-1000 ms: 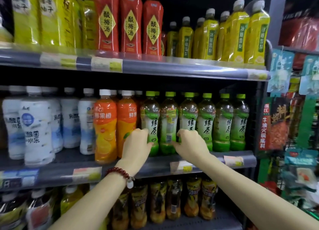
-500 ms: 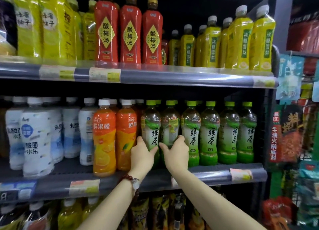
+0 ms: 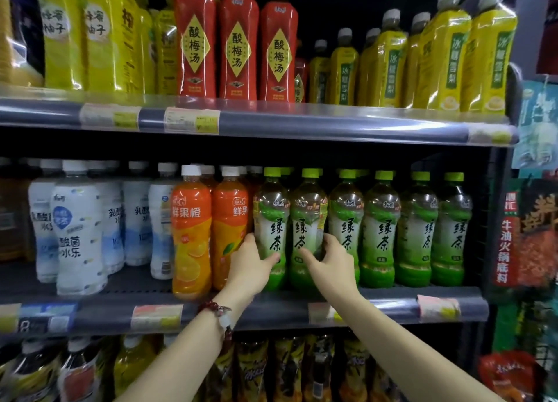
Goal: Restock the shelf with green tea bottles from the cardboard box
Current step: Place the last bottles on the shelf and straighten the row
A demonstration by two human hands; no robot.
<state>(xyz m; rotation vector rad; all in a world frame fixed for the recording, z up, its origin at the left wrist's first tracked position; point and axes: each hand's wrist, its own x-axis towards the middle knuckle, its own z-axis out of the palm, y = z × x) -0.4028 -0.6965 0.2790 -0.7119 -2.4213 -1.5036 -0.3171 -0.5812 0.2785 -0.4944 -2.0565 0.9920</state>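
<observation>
Several green tea bottles with green caps stand in a row at the right of the middle shelf (image 3: 392,306). My left hand (image 3: 250,268) wraps the lower part of the leftmost green tea bottle (image 3: 269,220). My right hand (image 3: 330,265) grips the second green tea bottle (image 3: 308,217), thumb on its front and fingers round its right side. Both bottles stand upright on the shelf. The other green tea bottles (image 3: 380,229) stand to the right, untouched. No cardboard box is in view.
Orange juice bottles (image 3: 190,235) touch the left side of the green tea row, with white drink bottles (image 3: 78,229) further left. The upper shelf (image 3: 271,123) carries red and yellow bottles. Snack packets (image 3: 534,235) hang at the right. Dark bottles fill the shelf below.
The view has risen and closed in on the shelf. My right hand shifted left from the third green tea bottle to the second; my left hand stays on the leftmost one.
</observation>
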